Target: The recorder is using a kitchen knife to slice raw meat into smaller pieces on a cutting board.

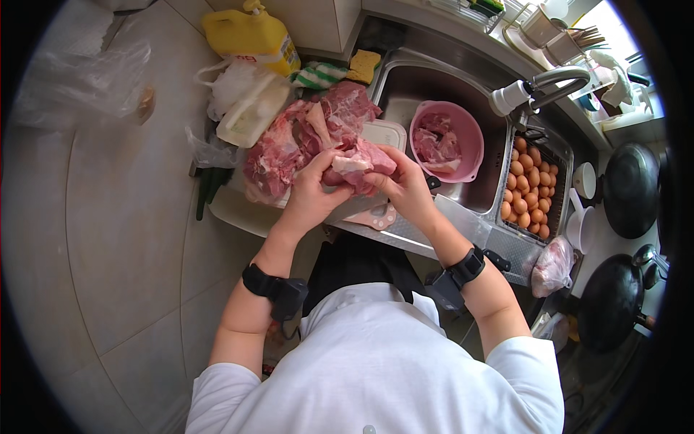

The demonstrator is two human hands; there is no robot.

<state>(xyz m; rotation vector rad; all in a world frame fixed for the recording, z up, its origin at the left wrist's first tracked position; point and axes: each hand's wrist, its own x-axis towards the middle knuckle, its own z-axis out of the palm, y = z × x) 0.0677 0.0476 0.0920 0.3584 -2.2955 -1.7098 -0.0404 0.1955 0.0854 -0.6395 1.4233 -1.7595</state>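
Between my two hands is a piece of raw meat (pixel 360 164) with a pale strip of fat. My left hand (pixel 317 192) grips its left end and my right hand (pixel 400 182) its right end. Just behind and to the left lies a large heap of raw meat (pixel 276 152), partly on a white cutting board (pixel 386 133). Below the held piece, a broad knife blade (pixel 360 207) shows in part, beside a pink board handle with pale dots (pixel 379 218). A pink plastic bowl (pixel 477 135) with cut meat (pixel 438 144) stands in the sink.
The steel sink (pixel 398 81) has a faucet (pixel 561 78) at its far right. Brown eggs (pixel 531 184) fill a rack beside it. A black-handled knife (pixel 496 260) lies near my right forearm. A yellow jug (pixel 249 35), a sponge (pixel 364 66) and a plastic container (pixel 255 119) stand behind the meat.
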